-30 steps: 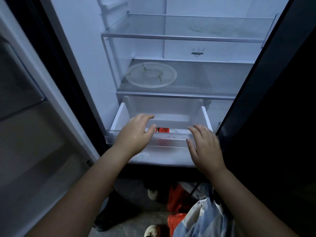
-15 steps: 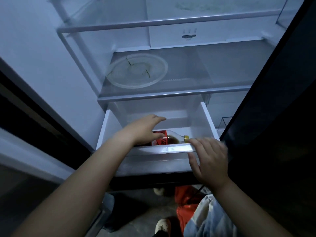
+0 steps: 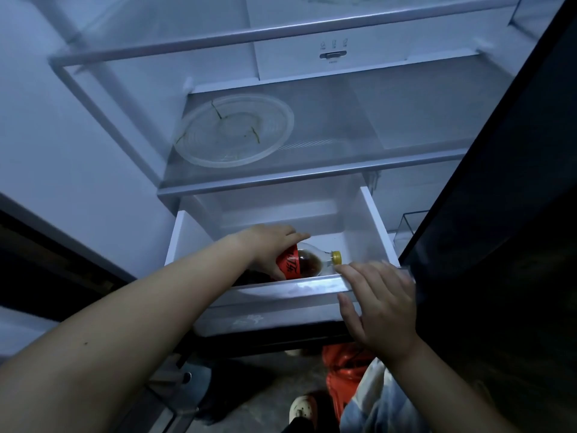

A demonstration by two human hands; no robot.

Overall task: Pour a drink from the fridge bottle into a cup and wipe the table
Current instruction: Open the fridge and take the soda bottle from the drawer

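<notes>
Clear plastic bottle (image 3: 307, 262), red label, yellow cap, sideways in the white plastic drawer (image 3: 296, 289), my left hand (image 3: 271, 245) wrapped round it, right hand (image 3: 381, 304) gripping the lip.

drawer (image 3: 371, 226): bottle (image 3: 309, 263) on its side | shelf (image 3: 390, 120) above: clear round plate (image 3: 234, 132) lying flat

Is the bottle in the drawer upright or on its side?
On its side: the bottle lies in the drawer, yellow cap pointing right, left hand gripping it.
</notes>
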